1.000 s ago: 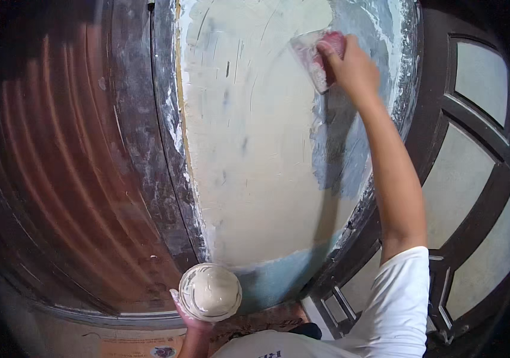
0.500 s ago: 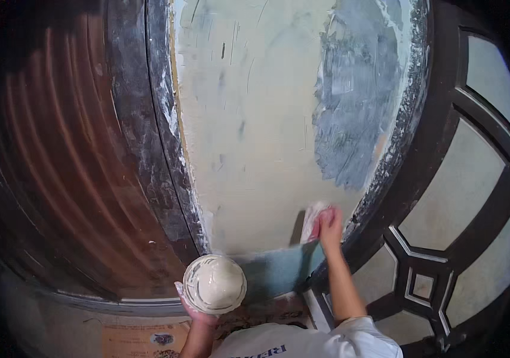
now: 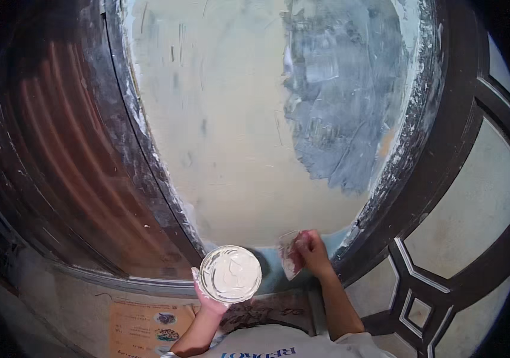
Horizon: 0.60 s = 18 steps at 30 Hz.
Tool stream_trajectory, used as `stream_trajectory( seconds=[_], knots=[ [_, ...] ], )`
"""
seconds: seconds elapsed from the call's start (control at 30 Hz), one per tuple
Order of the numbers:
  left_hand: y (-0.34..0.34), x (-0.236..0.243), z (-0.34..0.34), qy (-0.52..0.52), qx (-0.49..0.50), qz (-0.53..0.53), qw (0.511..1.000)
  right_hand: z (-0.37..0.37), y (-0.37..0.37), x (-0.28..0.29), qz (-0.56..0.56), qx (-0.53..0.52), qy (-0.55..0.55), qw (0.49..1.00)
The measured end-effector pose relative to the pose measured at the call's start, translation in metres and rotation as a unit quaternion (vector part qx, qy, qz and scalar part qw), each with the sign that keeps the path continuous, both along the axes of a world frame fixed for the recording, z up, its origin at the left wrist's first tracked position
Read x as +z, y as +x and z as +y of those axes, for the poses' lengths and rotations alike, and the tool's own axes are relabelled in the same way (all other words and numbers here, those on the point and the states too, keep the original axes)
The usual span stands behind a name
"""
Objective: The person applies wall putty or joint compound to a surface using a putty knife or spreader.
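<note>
My left hand [image 3: 209, 303] supports a round tub [image 3: 203, 262] from its lower left side, fingers curled around it. Smooth cream paste [image 3: 232, 275] lies inside, smeared up to the rim. In my right hand [image 3: 313, 250] is a flat scraper [image 3: 289, 258], reddish and coated with pale paste, its blade tilted downward. It is near the bottom of the wall panel [image 3: 225, 197], just right of the tub; whether the blade touches the surface I cannot tell. Cream paste covers most of the panel, with a bluish-grey patch [image 3: 347, 101] at upper right and a blue-green strip [image 3: 273, 277] along the bottom.
Dark paste-splashed frames border the panel on its left [image 3: 126, 113] and right [image 3: 407, 149]. A brown wooden panel [image 3: 70, 155] stands at left. On the right is a dark lattice door [image 3: 440, 221] with pale panes. An orange printed sheet [image 3: 138, 331] lies on the floor.
My right hand has moved down and to the left with the scraper, whose blade now points downward. The tub sits slightly farther right, and the whole view has shifted.
</note>
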State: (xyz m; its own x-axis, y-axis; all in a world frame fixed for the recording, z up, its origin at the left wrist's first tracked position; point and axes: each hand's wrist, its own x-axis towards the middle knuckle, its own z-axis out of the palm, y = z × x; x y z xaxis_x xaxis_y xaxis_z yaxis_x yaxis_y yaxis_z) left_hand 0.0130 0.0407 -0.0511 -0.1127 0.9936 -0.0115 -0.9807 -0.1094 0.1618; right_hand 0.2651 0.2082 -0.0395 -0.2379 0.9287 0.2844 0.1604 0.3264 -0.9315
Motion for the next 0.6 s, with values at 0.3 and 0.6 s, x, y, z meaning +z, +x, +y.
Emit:
stream_trajectory(
  seconds=[0.3, 0.6],
  knots=[
    [0.072, -0.014, -0.007, -0.022, -0.025, 0.056, 0.998, 0.003, 0.037, 0.012, 0.047, 0.110, -0.080, 0.990],
    [0.114, -0.008, -0.013, -0.048, 0.018, 0.072, 0.996, 0.017, 0.060, -0.003, 0.020, 0.133, -0.116, 0.984]
  ],
)
